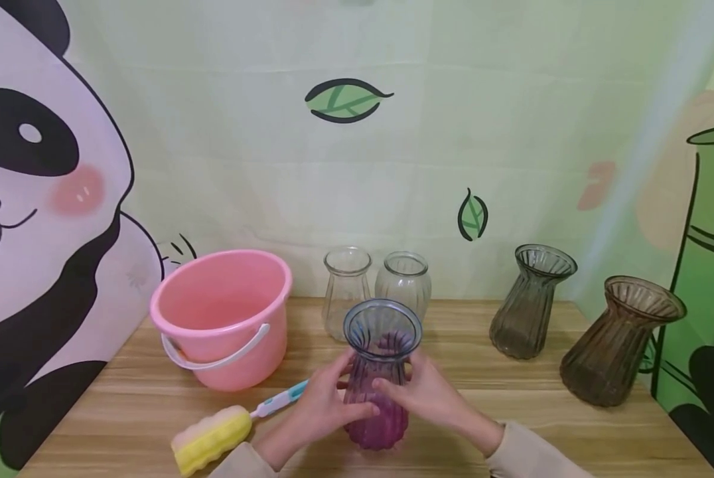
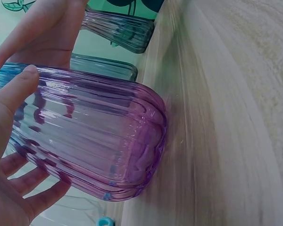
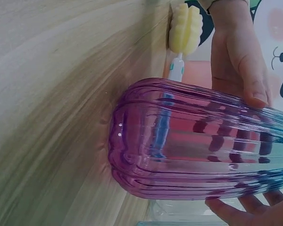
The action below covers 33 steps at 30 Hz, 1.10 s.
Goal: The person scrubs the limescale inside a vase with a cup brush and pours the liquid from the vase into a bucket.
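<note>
A ribbed glass vase [image 1: 378, 431], blue at its flared mouth and purple at the base, stands nearly upright with its bottom right at the tabletop. My left hand [image 1: 328, 405] grips it from the left, thumb across the near side. From the other side my right hand [image 1: 437, 396] holds it slightly higher, its thumb also on the front. Both wrist views show fingers wrapping behind the glass, the purple base [image 2: 146, 141] left uncovered. Beside my left wrist lies a yellow sponge brush [image 1: 214, 435], its white and teal handle partly hidden behind that hand.
A pink bucket [image 1: 243, 358] with a white handle stands at the left. Two clear glass vases, one slim [image 1: 336, 305] and one rounded [image 1: 419, 292], are behind the held vase. On the right stand a grey vase [image 1: 524, 325] and a brown vase [image 1: 602, 362].
</note>
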Each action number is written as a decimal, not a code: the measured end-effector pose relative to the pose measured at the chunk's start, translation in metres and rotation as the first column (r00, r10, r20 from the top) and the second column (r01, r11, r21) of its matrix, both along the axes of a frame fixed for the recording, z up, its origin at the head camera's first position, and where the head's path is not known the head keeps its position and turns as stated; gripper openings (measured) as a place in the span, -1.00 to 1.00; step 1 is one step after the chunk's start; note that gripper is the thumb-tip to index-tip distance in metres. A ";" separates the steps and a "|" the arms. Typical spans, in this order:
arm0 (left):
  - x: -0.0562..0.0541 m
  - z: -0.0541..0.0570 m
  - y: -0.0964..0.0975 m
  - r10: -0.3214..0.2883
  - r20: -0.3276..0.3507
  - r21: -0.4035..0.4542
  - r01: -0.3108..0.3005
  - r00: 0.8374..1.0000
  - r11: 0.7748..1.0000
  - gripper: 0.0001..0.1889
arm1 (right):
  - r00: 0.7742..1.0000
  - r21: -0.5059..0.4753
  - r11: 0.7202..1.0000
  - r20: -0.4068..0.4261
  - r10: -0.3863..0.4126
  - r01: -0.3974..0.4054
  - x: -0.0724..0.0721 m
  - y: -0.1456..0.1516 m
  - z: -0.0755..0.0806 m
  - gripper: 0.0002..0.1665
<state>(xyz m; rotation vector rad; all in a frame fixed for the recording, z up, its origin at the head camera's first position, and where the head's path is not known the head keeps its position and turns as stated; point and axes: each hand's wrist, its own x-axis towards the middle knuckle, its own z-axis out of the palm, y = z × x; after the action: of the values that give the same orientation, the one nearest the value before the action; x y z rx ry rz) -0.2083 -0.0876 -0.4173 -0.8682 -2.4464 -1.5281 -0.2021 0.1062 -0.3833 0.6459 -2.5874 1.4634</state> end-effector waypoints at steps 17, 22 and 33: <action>-0.024 0.020 -0.043 0.113 -0.035 -0.461 -0.116 0.993 0.880 -0.40 | 0.965 0.192 0.945 0.056 0.258 -0.264 -0.013 0.028 -0.005 -0.05; -0.044 0.014 -0.034 0.145 0.005 -0.574 -0.116 0.989 0.810 -0.49 | 0.952 0.202 0.931 0.095 0.290 -0.304 -0.016 0.029 -0.010 -0.11; -0.075 -0.013 -0.013 0.275 0.006 -0.703 -0.192 0.961 0.684 -0.73 | 0.925 0.125 0.927 0.199 0.325 -0.353 -0.021 0.028 -0.017 -0.10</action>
<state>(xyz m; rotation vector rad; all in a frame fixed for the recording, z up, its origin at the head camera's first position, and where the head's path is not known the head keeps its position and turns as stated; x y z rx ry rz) -0.2832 -0.1011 -0.4301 -0.5008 -3.1159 -0.5333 -0.2226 0.1340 -0.3998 1.0827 -2.8613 1.4692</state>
